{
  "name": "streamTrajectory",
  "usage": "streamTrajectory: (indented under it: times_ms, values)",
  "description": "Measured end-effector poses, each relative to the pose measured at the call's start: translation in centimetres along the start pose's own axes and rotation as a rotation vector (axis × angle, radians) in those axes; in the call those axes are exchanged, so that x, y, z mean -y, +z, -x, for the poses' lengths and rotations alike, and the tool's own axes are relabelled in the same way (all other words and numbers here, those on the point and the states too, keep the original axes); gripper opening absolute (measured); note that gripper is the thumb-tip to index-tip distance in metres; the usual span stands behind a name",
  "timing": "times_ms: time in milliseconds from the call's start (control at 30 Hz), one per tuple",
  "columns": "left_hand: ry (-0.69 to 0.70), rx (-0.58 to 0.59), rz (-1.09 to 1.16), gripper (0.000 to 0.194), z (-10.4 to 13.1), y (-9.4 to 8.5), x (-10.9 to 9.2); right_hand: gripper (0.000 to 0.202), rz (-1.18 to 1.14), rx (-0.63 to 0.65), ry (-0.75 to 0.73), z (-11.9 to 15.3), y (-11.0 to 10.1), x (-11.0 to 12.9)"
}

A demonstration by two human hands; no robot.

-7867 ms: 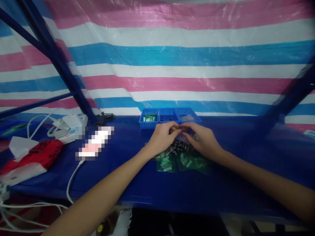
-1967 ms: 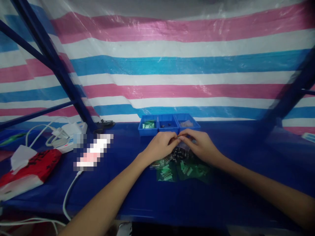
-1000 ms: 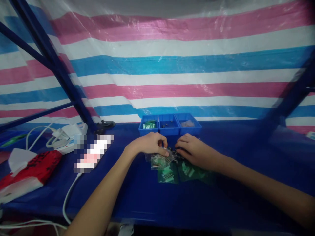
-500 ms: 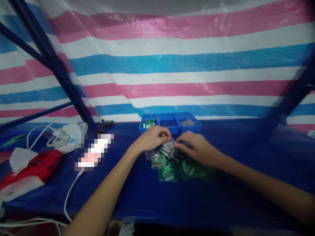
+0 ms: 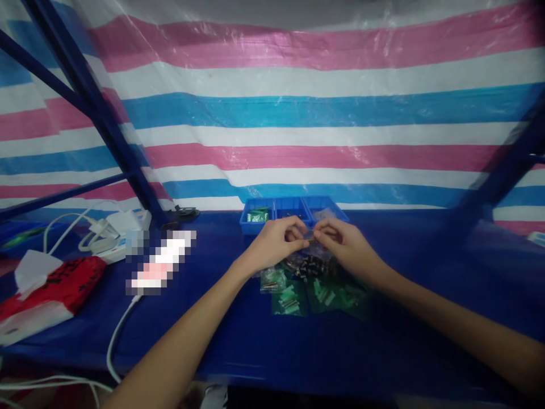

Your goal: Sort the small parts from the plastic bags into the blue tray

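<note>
Between my two hands is a small clear plastic bag [image 5: 312,236], pinched from both sides above a pile of parts. My left hand [image 5: 279,241] is closed on its left edge, thumb against fingers. The right hand [image 5: 343,241] grips the other edge the same way. Beneath them lie small dark and shiny parts [image 5: 313,267], too small to name. A clear bag with slim metal pieces [image 5: 272,281] rests at the left of the pile. In front are green bags [image 5: 290,301] holding pale strips and pins.
Behind my hands stands a blue tray [image 5: 258,228] with three compartments; green packets [image 5: 258,215] lie in the left one. To the left are a white power strip [image 5: 121,247] with cables, a red tissue pack [image 5: 80,278] and a pixelated object. Blue frame posts [image 5: 110,136] rise at both sides.
Both hands have come up a little from the pile and moved slightly right, the clear bag now held between their fingertips. More of the dark parts shows below.
</note>
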State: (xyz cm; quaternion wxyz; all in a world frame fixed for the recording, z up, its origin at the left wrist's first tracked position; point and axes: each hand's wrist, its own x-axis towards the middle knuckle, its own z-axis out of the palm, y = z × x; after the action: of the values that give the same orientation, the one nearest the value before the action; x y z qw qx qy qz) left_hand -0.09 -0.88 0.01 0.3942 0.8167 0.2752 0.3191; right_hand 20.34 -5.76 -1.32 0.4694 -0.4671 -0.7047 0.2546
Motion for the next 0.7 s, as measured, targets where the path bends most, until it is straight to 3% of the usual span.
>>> streamTrajectory:
  times_ms: [167,367,533,700]
  values:
    - [0.029,-0.023,-0.015,0.007,-0.19,0.34,0.28,0.022,-0.133,0.045,0.053,0.03,0.08,-0.25]
    - [0.055,-0.03,-0.076,0.013,-0.23,0.3,0.09,0.024,-0.129,0.022,0.066,0.02,0.07,-0.17]
    - [0.247,-0.153,-0.467,0.048,0.14,0.56,-0.05,0.034,-0.146,-0.078,0.116,-0.23,-0.05,-0.37]
    - [0.322,-0.13,-0.728,0.037,0.44,0.69,0.08,0.048,-0.185,-0.088,0.144,-0.18,0.03,-0.28]
